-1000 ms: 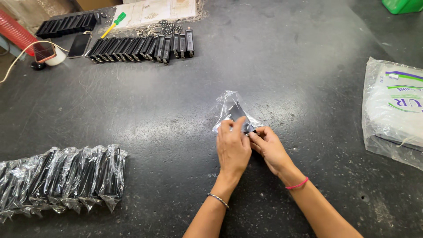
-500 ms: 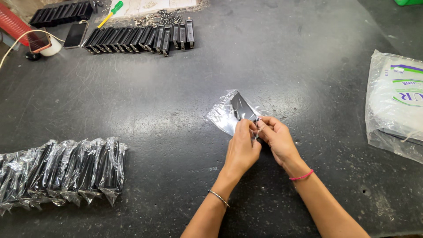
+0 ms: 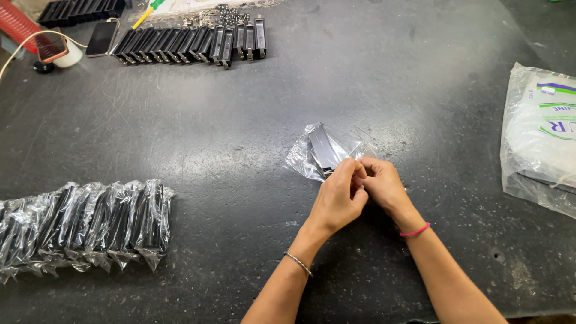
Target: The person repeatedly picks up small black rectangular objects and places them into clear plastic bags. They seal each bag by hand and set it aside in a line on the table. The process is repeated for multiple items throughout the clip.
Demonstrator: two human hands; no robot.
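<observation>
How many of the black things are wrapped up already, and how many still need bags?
Done: a row of bagged black parts lies at the left of the table. In hand: the left hand and right hand pinch the mouth of a clear bag with one black part inside. Left: a row of bare black parts at the top.

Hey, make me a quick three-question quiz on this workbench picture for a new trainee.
1. True or false: both hands are on the clear bag.
2. Where do the bagged parts lie? A) left side of the table B) right side C) under the phone
3. Fill in: the row of unbagged black parts lies at the ___ edge of the table.

Key:
1. True: the left hand and right hand pinch the bag's near end, with a black part inside it.
2. A
3. far
</observation>
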